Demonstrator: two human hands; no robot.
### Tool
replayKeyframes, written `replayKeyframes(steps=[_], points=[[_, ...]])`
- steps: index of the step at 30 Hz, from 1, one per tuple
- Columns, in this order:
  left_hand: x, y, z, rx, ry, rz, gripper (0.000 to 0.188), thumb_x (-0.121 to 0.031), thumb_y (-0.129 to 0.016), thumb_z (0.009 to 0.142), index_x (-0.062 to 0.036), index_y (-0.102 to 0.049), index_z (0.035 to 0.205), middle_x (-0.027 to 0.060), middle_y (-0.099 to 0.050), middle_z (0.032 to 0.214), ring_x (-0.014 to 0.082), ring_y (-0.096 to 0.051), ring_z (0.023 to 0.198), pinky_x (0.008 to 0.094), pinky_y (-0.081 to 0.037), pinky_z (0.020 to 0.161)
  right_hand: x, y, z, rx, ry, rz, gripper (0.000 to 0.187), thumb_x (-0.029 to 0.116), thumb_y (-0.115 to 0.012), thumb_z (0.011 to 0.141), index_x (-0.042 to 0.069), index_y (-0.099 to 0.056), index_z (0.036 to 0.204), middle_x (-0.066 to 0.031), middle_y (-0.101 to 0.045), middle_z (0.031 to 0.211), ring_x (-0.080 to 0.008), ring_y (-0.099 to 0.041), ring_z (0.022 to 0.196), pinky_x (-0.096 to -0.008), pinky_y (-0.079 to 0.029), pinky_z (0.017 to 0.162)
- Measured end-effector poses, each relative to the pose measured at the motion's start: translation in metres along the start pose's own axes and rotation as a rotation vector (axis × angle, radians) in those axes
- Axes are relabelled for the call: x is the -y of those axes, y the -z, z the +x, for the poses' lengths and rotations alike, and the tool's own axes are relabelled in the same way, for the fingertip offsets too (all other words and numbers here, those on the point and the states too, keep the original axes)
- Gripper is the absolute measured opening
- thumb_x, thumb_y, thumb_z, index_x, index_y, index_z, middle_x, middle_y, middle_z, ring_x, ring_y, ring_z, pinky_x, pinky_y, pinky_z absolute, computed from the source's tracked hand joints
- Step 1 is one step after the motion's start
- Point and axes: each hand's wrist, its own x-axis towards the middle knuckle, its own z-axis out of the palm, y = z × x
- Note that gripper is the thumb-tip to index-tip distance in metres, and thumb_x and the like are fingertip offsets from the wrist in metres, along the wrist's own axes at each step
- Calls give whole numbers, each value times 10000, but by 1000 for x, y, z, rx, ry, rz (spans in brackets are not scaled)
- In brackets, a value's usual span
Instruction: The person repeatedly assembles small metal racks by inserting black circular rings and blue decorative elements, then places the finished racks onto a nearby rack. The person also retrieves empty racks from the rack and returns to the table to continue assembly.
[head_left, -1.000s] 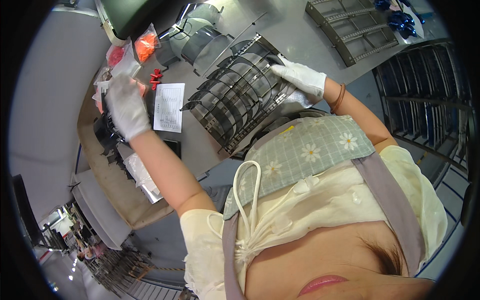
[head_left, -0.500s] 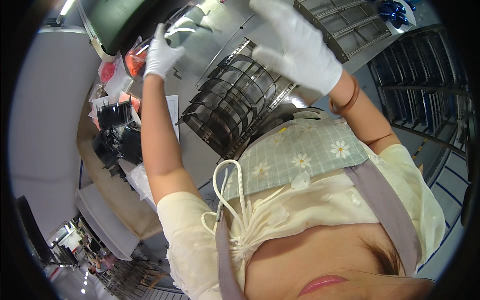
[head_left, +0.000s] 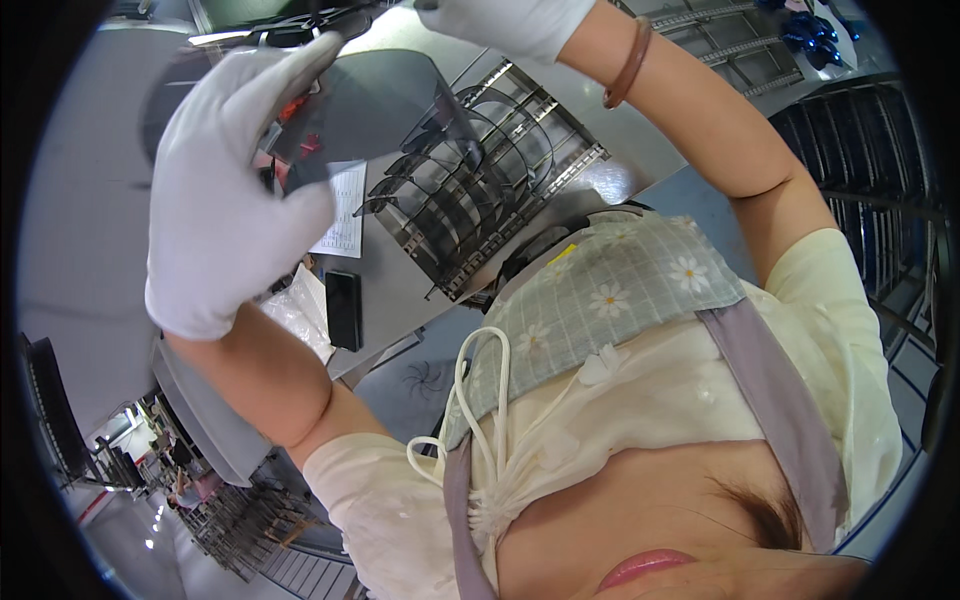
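In a white glove, my left hand [head_left: 225, 190] is raised at the left, its fingers and thumb curled around a smoky see-through curved visor [head_left: 385, 105]. The visor spreads to the right of the hand, over part of the rack behind. My right hand [head_left: 515, 22], also gloved, is at the top edge beyond the visor's far side. Its fingers are partly cut off by the frame, so their grip is unclear. Below it stands a metal slotted rack [head_left: 575, 160] holding several dark curved visors [head_left: 440, 215] in a row.
A printed sheet [head_left: 345, 215], a black phone [head_left: 343, 310] and clear plastic wrapping [head_left: 300, 315] lie on the grey table left of the rack. Another metal rack [head_left: 715, 35] and shiny blue pieces [head_left: 810, 40] are at the upper right. Tall dark shelving [head_left: 850, 150] stands at the right.
My left hand has come nearer and lower left, and now holds the visor. My right hand has moved up and left toward the top edge. The view has shifted, showing the phone.
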Motion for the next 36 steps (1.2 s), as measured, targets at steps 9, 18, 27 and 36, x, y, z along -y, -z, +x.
replayKeyframes(steps=[9,18,27,36], points=[[126,-39,-62,-164,292,71,756,87,-594,695,-39,-584,1440,173,-614,1424,309,-578,1343,388,-427,1150,-82,-33,-129,595,-789,1226,381,397,-507,1032,59,-682,1057,-25,-660,843,-134,-675,751,-292,-572,702],[230,-202,-86,444,617,555,1071,-76,-880,641,-211,-392,1584,182,-462,1518,361,-443,1413,435,-444,1129,-34,-44,-183,837,-924,998,574,391,-450,1041,94,-400,1530,-124,-671,881,-197,-674,688,-349,-574,668],[169,-229,14,590,345,103,417,-275,-708,885,-124,-701,1273,149,-714,1241,336,-666,1187,424,-520,1036,-30,-35,-156,1008,-829,871,772,541,-513,1008,58,-336,1585,-176,-728,1056,-236,-714,800,-352,-589,738],[191,-290,39,913,446,186,335,-308,-764,810,-124,-778,1089,169,-744,1161,356,-702,1122,429,-556,969,-39,-31,-148,1153,-886,817,672,525,-495,1002,59,-448,1484,-201,-748,1040,-277,-745,774,-405,-597,700]])
